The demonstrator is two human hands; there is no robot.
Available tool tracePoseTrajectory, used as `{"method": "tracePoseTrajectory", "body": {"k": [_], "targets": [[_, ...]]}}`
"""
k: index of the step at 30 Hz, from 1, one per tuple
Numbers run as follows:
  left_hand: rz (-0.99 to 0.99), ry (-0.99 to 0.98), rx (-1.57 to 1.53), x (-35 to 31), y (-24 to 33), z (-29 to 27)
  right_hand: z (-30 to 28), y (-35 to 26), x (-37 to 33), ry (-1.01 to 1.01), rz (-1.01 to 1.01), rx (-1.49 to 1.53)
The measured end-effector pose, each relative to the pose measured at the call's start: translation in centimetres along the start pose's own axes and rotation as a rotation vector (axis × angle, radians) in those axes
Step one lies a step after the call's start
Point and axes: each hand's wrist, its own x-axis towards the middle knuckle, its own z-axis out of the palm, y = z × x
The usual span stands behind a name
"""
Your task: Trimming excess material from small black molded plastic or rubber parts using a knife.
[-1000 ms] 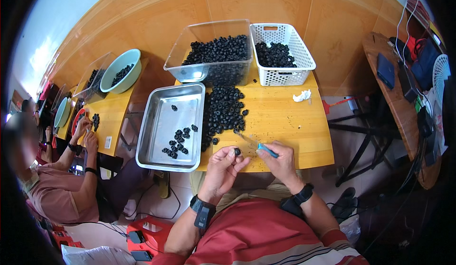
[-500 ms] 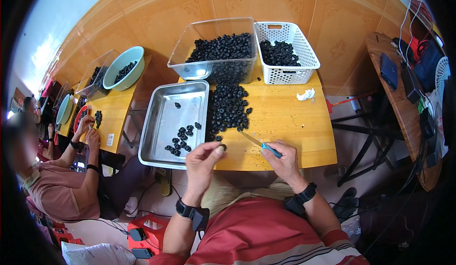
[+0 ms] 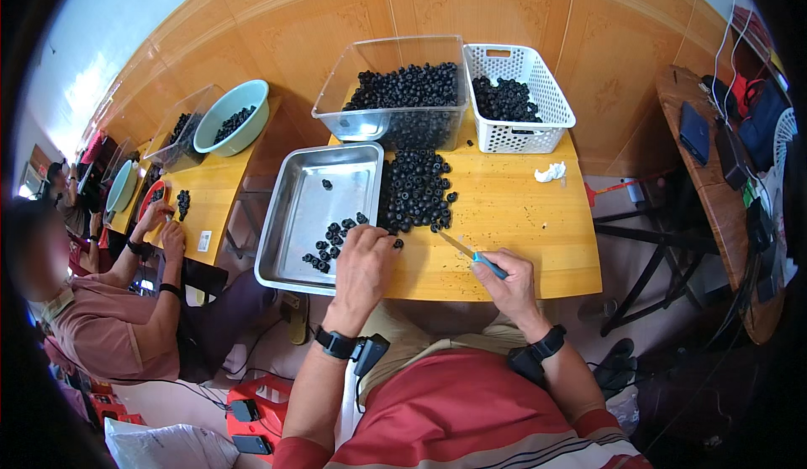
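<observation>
My right hand (image 3: 508, 284) is closed round the blue handle of a knife (image 3: 458, 245), its thin blade pointing up and left over the table. Back upward, my left hand (image 3: 363, 269) has its fingers bent at the near edge of the pile. Its fingertips are close together, and whether a piece is between them is hidden. One loose black piece (image 3: 398, 243) lies right beside them. The pile of small, round black pieces with holes (image 3: 416, 187) is on the table. Left of it stands a shallow metal tray (image 3: 282, 208) holding several such pieces.
Behind the pile are a clear plastic bin (image 3: 336, 122) and a white perforated basket (image 3: 551, 103), both with black pieces. Crumpled white tissue (image 3: 551, 173) and dark crumbs lie on the wooden table (image 3: 546, 242). At left, a person (image 3: 126, 309) works beside a green basin (image 3: 262, 120).
My left hand has turned over and moved up to the pile's near edge. The black piece it was pinching no longer shows. My right hand keeps the knife in nearly the same place.
</observation>
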Motion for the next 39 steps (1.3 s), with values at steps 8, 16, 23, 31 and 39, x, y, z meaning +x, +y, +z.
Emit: {"method": "tracePoseTrajectory", "body": {"k": [8,16,23,31,39], "targets": [[0.129,-0.130,0.447,-0.1,0.8,1.4,0.1,-0.1,-0.1,0.001,-0.014,-0.004],[0.171,-0.234,0.399,0.3,2.2,1.1,0.0,-0.1,-0.1,0.008,-0.021,0.007],[0.037,-0.163,-0.291,0.1,4.3,0.9,0.2,0.5,-0.2,0.025,-0.027,0.025],[-0.550,-0.063,-1.234,-1.1,4.7,3.8,-0.1,0.3,-0.2,-0.011,-0.033,0.015],[-0.853,-0.036,-1.811,-1.5,5.4,4.7,-0.1,-0.1,-0.3,-0.031,-0.053,0.005]]}}
